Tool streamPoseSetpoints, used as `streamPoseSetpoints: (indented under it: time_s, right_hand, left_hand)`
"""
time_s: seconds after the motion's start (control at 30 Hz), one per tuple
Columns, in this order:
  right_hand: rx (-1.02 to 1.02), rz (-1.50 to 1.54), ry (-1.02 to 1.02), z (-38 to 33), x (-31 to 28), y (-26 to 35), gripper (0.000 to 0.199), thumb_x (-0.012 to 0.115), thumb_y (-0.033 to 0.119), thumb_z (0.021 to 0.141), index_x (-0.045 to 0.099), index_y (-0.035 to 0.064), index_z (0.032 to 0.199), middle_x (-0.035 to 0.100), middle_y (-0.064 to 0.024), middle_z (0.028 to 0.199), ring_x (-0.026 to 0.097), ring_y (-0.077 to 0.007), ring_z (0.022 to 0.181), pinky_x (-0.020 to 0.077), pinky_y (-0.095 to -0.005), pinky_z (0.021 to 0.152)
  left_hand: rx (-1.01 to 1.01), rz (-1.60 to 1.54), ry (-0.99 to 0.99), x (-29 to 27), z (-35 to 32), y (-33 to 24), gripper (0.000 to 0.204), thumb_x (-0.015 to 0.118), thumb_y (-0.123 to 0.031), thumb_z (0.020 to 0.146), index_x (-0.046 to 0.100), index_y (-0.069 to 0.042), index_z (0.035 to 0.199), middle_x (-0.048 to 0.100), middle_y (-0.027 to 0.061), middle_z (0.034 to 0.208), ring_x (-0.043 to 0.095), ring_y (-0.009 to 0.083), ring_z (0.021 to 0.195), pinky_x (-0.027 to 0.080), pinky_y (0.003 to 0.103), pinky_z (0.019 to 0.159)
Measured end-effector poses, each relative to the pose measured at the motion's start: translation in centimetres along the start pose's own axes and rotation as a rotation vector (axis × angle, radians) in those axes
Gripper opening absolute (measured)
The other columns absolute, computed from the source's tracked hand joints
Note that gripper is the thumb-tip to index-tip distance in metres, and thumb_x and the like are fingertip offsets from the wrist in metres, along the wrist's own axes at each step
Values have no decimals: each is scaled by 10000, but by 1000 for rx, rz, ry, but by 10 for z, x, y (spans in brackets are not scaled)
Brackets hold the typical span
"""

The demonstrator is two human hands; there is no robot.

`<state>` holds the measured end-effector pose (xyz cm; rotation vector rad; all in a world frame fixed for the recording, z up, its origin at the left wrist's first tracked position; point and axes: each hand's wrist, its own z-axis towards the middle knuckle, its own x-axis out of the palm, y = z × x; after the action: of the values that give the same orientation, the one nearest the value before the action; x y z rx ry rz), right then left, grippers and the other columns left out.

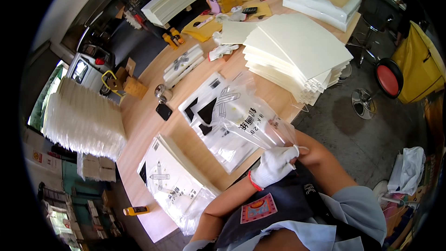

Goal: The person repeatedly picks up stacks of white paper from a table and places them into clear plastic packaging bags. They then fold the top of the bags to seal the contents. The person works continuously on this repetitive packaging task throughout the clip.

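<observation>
Gloved left hand (275,164) curled, right hand (277,133) just beyond it, bare forearms (231,202) angled inward.

The white glove (274,165) has red edging; the clear bag (253,116), black print.

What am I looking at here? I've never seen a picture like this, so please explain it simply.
There's no machine, just a person's two hands. The single picture comes from a fisheye camera worn on the head, looking down, so straight edges bend. The left hand, in a white glove, is at the near edge of a clear printed bag. The right hand shows through its plastic, seemingly inside. On the wooden table lie cream sheets, a stack of packed bags and a yellow bottle.
</observation>
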<state>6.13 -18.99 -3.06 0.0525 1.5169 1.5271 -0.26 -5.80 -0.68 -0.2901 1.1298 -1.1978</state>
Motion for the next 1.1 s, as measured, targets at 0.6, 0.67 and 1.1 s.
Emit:
streamPoseSetpoints:
  time_s: [0.6,0.67,1.1]
  right_hand:
    - [86,-1204,-348,39,-146,-91,186,534,308,828,598,134,811,609,-55,796,592,-232,750,471,-377,675]
    - [-9,-1172,-312,37,-143,-61,192,521,311,839,601,140,799,621,-51,796,601,-241,748,476,-388,672]
    - [340,691,-419,-39,-68,-80,556,652,384,822,521,45,1244,576,-170,1173,558,-253,1100,421,-355,935]
  left_hand:
    - [-503,-706,-88,9,93,132,466,514,-299,940,404,-21,1297,573,99,1194,593,155,783,497,303,701]
    - [-625,-1129,-87,7,111,120,406,480,-255,948,430,-43,1290,559,127,1199,599,162,813,502,308,729]
    - [-350,78,25,-40,40,89,423,486,-16,828,457,23,1248,632,138,1009,641,250,849,527,338,738]
